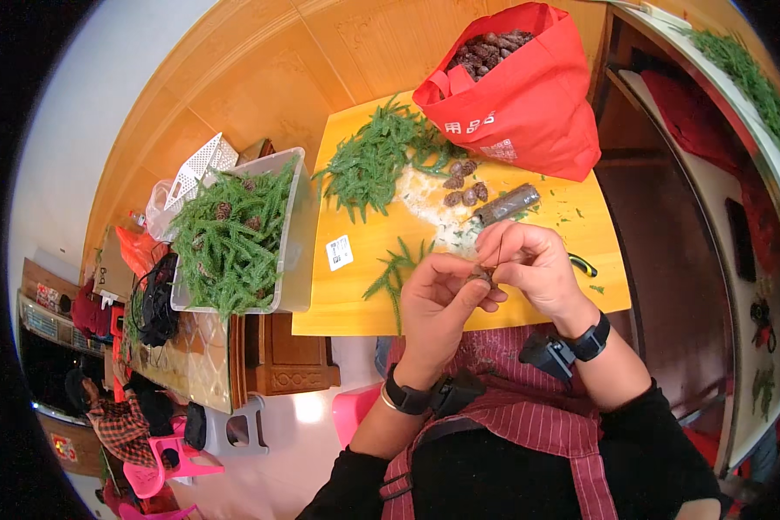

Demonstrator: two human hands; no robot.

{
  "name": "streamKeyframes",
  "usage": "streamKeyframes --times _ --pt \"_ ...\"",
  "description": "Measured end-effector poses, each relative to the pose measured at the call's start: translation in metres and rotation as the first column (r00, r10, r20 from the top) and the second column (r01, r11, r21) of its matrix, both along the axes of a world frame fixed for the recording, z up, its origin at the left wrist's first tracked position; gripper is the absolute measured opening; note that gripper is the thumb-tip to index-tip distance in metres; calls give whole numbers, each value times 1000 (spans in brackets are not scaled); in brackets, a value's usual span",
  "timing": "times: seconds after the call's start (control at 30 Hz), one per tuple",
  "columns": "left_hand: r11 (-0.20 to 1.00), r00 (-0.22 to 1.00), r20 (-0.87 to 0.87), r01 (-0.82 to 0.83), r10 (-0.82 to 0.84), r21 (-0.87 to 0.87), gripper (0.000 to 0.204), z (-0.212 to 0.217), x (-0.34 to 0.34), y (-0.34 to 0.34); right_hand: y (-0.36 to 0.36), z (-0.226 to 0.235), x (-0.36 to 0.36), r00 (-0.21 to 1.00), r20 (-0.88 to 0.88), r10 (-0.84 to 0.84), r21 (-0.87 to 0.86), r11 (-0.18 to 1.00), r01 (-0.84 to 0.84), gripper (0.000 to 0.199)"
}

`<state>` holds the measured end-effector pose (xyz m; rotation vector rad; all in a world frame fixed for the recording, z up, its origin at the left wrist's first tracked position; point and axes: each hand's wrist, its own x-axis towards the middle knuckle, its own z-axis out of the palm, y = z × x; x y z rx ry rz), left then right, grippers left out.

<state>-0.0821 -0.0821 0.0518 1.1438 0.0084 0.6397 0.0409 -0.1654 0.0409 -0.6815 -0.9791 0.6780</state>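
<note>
Close together over the near edge of the yellow table, my left hand (438,299) and my right hand (533,267) are both closed. Between the left fingers sits a small brown pine cone (480,276), mostly hidden by them. My right hand pinches what looks like a thin dark wire at the cone. Under the left hand, a green artificial pine sprig (393,276) lies on the table. Several loose pine cones (464,189) rest beyond the hands, beside a dark cylindrical bundle (508,204). A yellow-and-black tool handle (583,264) shows right of my right hand.
A red bag (537,108) full of pine cones stands at the table's far right. Green sprigs (381,156) are heaped at the far left, near white powdery bits and a white card (340,252). Left of the table, a clear bin (295,243) holds greenery with cones. Another person sits far left.
</note>
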Motion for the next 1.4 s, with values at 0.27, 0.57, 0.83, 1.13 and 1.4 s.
streamKeyframes --times 0.27,0.57,0.83,1.13,1.4 --pt "995 995 73 -78 74 56 20 -3 3 -2 -3 8 -4 993 -104 57 5 998 -57 7" --pt "995 990 130 -62 52 74 14 -5 2 1 -6 12 -4 952 -251 173 -120 971 -208 11" --pt "999 997 77 -25 22 39 16 -4 0 -1 -5 6 0 998 -59 36 -12 999 -37 2" --pt "983 988 -43 -144 150 115 22 4 0 -4 -13 28 -3 683 554 -476 120 857 501 6" --pt "994 996 -8 -86 87 67 14 2 -1 -3 -9 19 -7 885 311 -347 4 931 364 7"
